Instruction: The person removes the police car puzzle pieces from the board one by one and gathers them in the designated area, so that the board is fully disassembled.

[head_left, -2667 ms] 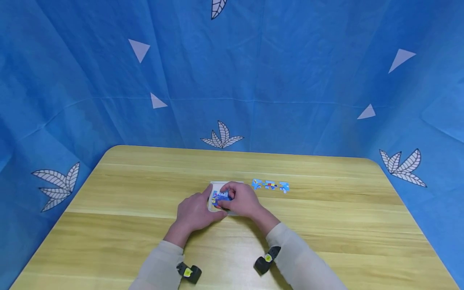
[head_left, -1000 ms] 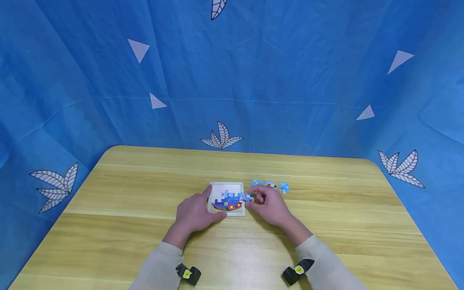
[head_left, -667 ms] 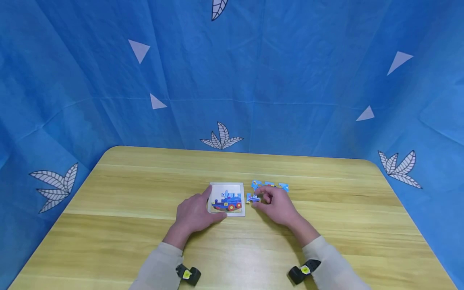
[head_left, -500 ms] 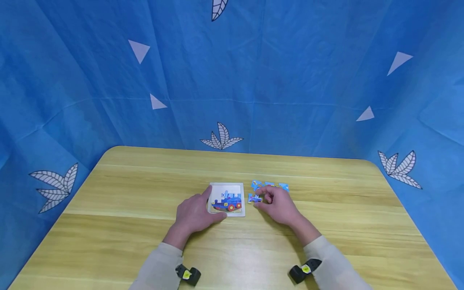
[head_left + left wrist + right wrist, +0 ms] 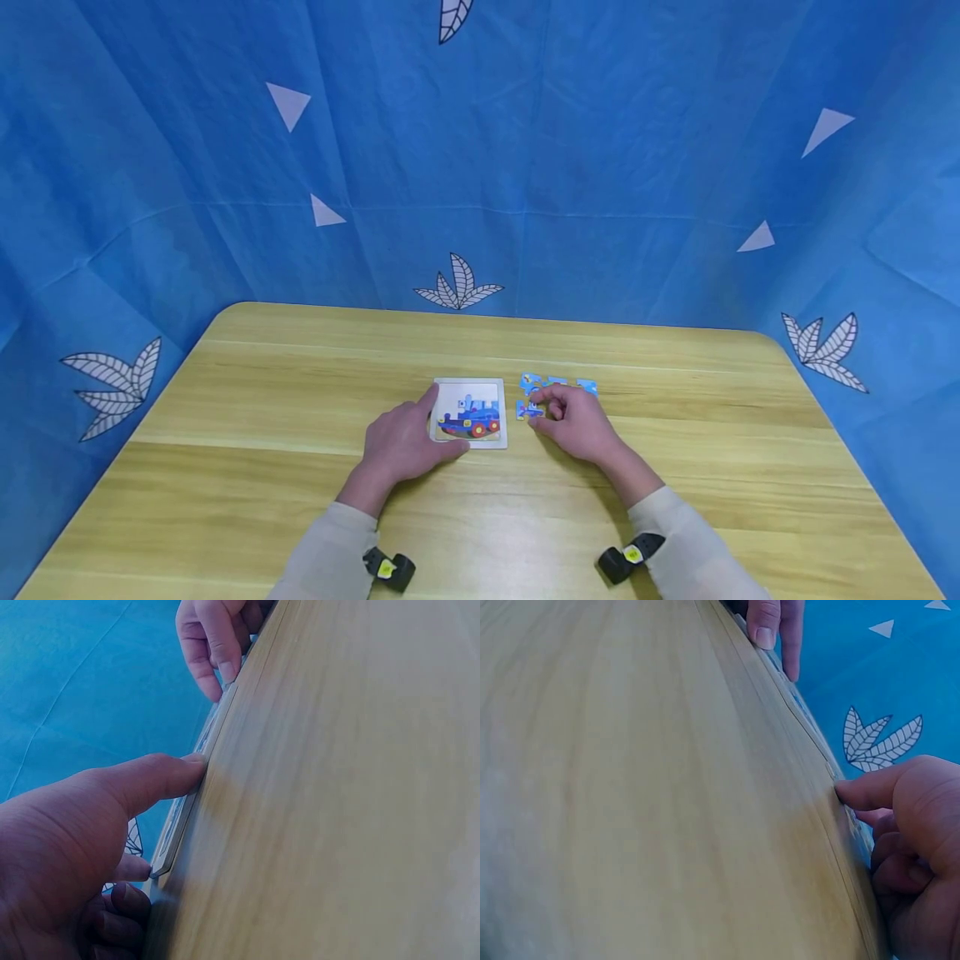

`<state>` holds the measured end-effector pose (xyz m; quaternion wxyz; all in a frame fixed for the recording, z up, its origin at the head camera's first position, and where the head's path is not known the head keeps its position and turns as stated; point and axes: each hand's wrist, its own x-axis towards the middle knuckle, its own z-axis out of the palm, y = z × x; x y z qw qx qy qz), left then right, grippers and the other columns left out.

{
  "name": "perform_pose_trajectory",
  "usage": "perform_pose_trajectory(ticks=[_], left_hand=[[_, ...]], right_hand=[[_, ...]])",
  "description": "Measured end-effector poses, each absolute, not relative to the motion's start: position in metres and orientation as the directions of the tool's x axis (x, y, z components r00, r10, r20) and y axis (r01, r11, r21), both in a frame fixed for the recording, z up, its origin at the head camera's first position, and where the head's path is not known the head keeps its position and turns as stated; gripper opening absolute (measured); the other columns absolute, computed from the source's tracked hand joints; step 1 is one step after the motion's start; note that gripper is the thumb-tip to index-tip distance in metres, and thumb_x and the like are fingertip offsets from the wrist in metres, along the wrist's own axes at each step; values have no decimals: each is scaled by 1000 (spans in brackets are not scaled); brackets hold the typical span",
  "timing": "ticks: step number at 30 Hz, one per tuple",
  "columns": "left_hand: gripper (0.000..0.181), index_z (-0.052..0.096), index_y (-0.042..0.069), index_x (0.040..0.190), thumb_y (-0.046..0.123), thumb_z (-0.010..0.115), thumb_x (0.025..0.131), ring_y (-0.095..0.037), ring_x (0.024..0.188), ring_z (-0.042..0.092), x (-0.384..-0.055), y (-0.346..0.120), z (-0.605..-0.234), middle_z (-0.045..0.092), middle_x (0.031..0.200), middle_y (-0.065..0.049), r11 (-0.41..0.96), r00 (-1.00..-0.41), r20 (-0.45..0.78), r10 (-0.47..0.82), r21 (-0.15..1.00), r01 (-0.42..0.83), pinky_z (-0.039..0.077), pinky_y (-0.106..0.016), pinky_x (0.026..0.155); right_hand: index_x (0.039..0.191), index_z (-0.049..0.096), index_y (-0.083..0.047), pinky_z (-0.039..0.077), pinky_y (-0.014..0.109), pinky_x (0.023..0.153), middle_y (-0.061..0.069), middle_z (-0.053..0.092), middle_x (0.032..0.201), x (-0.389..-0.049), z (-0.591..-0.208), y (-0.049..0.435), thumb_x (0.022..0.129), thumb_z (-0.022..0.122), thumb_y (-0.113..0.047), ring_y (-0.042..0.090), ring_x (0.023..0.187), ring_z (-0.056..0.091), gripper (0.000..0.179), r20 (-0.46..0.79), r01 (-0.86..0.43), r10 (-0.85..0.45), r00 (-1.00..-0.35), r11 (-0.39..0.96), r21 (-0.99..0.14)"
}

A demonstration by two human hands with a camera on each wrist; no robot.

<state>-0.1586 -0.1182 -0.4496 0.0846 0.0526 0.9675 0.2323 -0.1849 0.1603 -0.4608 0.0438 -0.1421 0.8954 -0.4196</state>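
Note:
A small square jigsaw tray (image 5: 503, 417) with a pale rim lies on the table. Its picture of a blue vehicle (image 5: 476, 418) with red and yellow wheels fills the lower part; the part above is whitish. My left hand (image 5: 402, 440) holds the tray by its left side, thumb on the near rim and index finger at the far left. To the right of the tray, my right hand (image 5: 576, 423) pinches a blue puzzle piece (image 5: 522, 410) between thumb and index finger, low at the tabletop. The right fingers cover part of that piece.
Several loose puzzle pieces (image 5: 530, 382) form a row just beyond the right hand, partly hidden by it. The wooden table (image 5: 300, 367) ends at a blue curtain (image 5: 600, 167) with leaf prints. Both sleeves carry black wrist cameras (image 5: 393, 571).
My right hand has moved from over the tray to its right, taking the blue puzzle piece down beside the row of loose pieces. The left hand stays on the tray.

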Motion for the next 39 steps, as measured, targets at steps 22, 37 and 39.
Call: perform_pose_trajectory(ticks=[22, 37, 39], left_hand=[[105, 37, 10, 155, 65, 76, 74, -23, 85, 56, -158, -119, -450, 65, 114, -13, 893, -978, -145, 148, 444, 70, 45, -40, 71], [105, 37, 11, 155, 67, 73, 75, -21, 81, 56, -159, -119, -449, 65, 111, -11, 901, -977, -149, 154, 426, 77, 44, -37, 66], [105, 37, 11, 156, 67, 73, 75, -21, 81, 56, -159, -119, -449, 66, 109, -11, 902, -977, -147, 157, 425, 81, 44, -37, 65]], right_hand=[[109, 72, -6, 41, 35, 71, -6, 36, 61, -173, -458, 125, 82, 84, -12, 9, 55, 32, 30, 101, -242, -292, -951, 500, -832], [116, 70, -5, 39, 29, 65, -6, 37, 62, -178, -456, 87, 81, 84, -12, 9, 58, 37, 39, 93, -240, -321, -943, 456, -857], [118, 69, -4, 39, 29, 64, -6, 37, 61, -179, -456, 85, 82, 83, -12, 9, 58, 37, 39, 90, -241, -326, -941, 462, -853]])
